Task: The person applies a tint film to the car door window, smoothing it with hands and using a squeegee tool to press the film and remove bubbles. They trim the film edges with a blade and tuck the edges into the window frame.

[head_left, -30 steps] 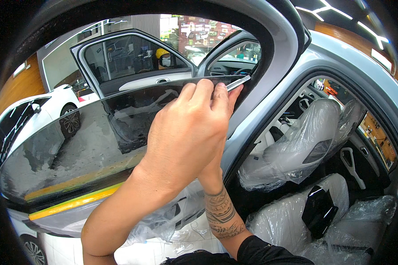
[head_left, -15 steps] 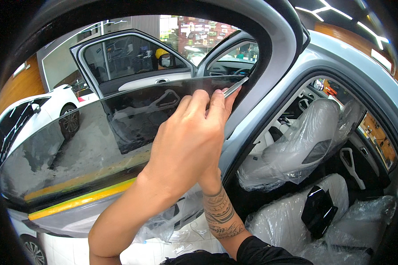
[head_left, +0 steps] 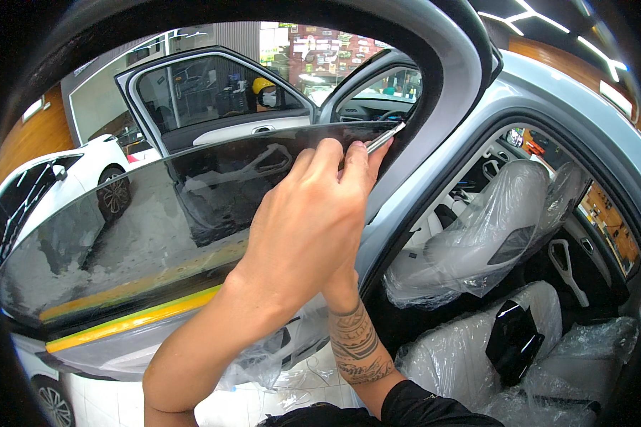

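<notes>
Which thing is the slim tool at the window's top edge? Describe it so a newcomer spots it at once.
Start at the open car door with its dark tinted window. Follow the glass's top edge right to where the left hand pinches it. The slim silver blade pokes out past the fingertips toward the door frame, the only thin, shiny metal strip there.

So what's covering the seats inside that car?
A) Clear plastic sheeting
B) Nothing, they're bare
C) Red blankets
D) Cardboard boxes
A: the car seats are wrapped in crinkled, see-through plastic sheeting, visible through the open door to the right of the hands working at the tinted window.
</notes>
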Demonstrator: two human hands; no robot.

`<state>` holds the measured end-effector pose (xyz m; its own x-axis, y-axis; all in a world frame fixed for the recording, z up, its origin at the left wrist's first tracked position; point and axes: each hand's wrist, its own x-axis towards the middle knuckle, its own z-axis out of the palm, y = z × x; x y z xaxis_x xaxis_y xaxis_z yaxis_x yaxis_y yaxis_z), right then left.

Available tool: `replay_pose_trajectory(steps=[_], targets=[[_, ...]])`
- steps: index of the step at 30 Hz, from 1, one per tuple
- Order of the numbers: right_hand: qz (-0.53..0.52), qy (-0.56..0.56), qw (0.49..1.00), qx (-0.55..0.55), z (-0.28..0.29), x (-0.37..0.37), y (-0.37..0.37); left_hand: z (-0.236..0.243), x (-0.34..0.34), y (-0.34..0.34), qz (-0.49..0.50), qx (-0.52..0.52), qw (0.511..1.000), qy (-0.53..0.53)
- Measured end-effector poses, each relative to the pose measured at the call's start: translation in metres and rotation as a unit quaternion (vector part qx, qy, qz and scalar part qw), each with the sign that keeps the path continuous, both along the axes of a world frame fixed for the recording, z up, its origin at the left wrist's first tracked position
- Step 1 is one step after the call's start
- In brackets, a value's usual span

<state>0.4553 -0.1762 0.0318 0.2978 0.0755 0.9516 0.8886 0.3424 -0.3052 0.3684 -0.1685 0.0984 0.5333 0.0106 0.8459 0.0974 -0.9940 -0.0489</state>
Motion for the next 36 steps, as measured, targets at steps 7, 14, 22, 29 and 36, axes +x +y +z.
replay_pose_trajectory(steps=[7,14,22,29,36], targets=[[-0.018,-0.006,1.000,-0.002,0.003,0.003,-0.007,0.003,0.004,-0.004,0.005,0.039,0.999,-0.021],[-0.015,-0.007,1.000,-0.003,0.001,0.002,-0.005,0.009,0.002,-0.003,0.036,0.081,0.996,-0.029],[-0.014,-0.008,1.000,0.004,0.001,0.004,-0.005,0.009,-0.003,-0.002,-0.020,0.014,1.000,-0.013],[-0.023,-0.008,1.000,-0.009,0.001,0.004,-0.008,0.005,0.001,-0.001,-0.009,0.029,0.999,-0.027],[-0.020,-0.013,1.000,-0.009,0.001,0.003,-0.009,0.010,0.001,-0.003,0.033,0.097,0.995,-0.019]])
